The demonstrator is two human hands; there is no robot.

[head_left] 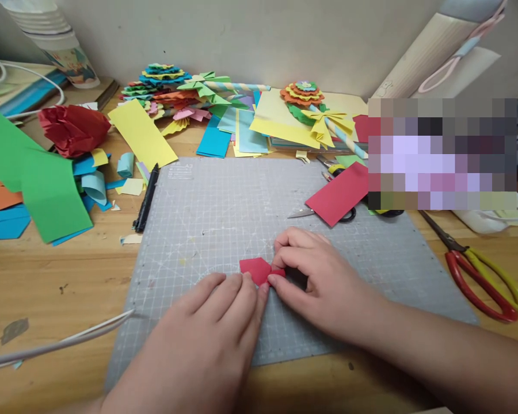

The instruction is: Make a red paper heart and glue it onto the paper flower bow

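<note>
A small folded piece of red paper (255, 270) lies on the grey cutting mat (216, 201), between my two hands. My left hand (216, 328) rests palm down, its fingers pressed together and thumb against the paper's near edge, pinning it to the mat. With thumb and fingertips, my right hand (315, 276) pinches the paper's right end, where a narrow fold shows. Part of the paper is hidden under the fingers. Beyond my right hand, a red paper strip (339, 192) lies over a pair of scissors (304, 213).
Red-and-yellow-handled scissors (483, 282) lie right of the mat. A black pen (147, 198) lies along its left edge. Green paper (52, 195), a yellow strip (143, 133) and paper flowers (302, 95) lie further back. A white cable (64, 342) reaches in from the left.
</note>
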